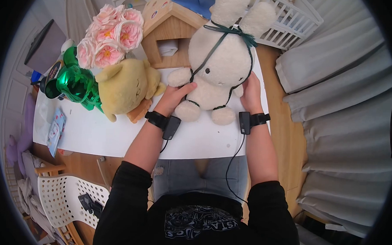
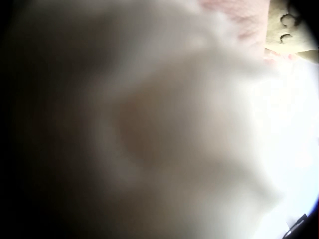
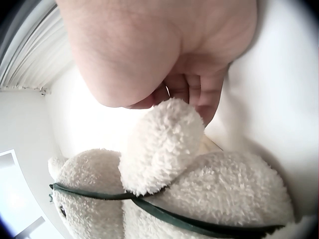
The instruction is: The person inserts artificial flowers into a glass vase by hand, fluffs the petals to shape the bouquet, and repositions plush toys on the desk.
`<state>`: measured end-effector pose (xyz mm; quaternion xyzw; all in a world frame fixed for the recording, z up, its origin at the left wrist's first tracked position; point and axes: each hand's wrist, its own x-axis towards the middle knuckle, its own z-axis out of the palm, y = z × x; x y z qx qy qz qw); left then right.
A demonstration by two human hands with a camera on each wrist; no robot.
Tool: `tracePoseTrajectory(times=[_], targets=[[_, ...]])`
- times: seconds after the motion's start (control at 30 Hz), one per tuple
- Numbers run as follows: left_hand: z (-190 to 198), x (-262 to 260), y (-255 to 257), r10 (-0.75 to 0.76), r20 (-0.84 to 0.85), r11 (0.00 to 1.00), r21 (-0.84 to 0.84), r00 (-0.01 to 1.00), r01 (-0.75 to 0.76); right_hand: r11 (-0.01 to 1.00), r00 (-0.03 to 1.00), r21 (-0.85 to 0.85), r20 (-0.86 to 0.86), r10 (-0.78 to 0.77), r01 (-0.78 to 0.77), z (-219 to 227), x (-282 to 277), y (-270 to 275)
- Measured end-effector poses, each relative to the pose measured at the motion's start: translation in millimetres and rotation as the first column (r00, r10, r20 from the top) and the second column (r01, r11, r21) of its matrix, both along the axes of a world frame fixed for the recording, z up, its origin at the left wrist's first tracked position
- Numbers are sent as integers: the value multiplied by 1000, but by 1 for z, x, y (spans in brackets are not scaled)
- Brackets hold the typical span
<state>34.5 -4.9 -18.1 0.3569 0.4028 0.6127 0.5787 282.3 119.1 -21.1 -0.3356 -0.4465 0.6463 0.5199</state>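
Note:
A white plush rabbit (image 1: 220,58) sits on the white table, facing me, with its ears up. Dark green ribbon (image 1: 205,58) runs down both sides of it and is tied in a bow on top of its head. My left hand (image 1: 174,98) grips its side below one arm, thumb in front and fingers hidden behind. On the other side my right hand (image 1: 251,94) holds it near the other arm, as the right wrist view shows, with fingers curled behind that plush arm (image 3: 162,147). Blurred pale fur (image 2: 199,124) fills most of the left wrist view.
Left of the rabbit lie a yellow plush toy (image 1: 124,87), pink flowers (image 1: 108,37) and shiny green wrapping (image 1: 74,81). A wooden toy house (image 1: 173,24) stands behind. A blue packet (image 1: 56,128) lies at the table's left, with a perforated white chair (image 1: 63,200) below.

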Motion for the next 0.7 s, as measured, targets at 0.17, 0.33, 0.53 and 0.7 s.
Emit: tracePoseTrajectory(times=[0.17, 0.33, 0.53, 0.7], targets=[[3, 1, -2, -7, 9, 1000, -7, 1000, 7, 998, 999, -54, -30, -18, 16, 2, -1, 0], [6, 2, -4, -2, 18, 999, -45, 1000, 2, 999, 1000, -31, -20, -6, 5, 0, 0, 0], [3, 0, -3, -5, 6, 1000, -30, 1000, 5, 1000, 1000, -19, 19, 3, -3, 3, -1, -3], [3, 0, -3, -23, -13, 1000, -13, 1000, 23, 1000, 999, -10, 48, -4, 4, 6, -2, -5]])
